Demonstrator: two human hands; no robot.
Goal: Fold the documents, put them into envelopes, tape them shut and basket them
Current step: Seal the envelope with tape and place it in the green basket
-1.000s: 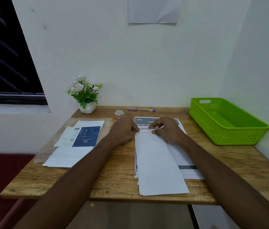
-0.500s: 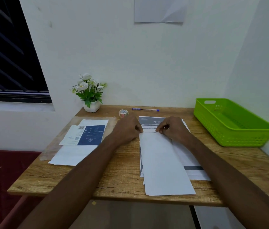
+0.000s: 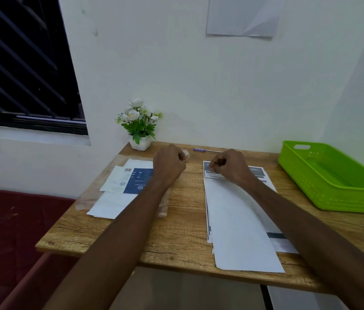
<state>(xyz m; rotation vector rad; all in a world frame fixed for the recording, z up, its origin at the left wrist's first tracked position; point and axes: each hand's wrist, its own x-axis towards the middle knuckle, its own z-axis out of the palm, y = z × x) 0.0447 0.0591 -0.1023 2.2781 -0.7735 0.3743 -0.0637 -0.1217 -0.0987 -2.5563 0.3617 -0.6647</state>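
Right now I am looking over a grainy wooden table [image 3: 183, 222], with the ribbed green plastic basket [image 3: 333, 175] sitting at its right edge. Smooth white folded documents [image 3: 241, 224] are lying flat at the middle, and flat envelopes [image 3: 120, 193] are resting to the left. My right hand [image 3: 232, 166] is curling over the papers' far end; whether it is pinching anything, I cannot tell. My left hand [image 3: 168, 164] is hovering fisted, gripping nothing, just before the small round tape roll [image 3: 185, 154].
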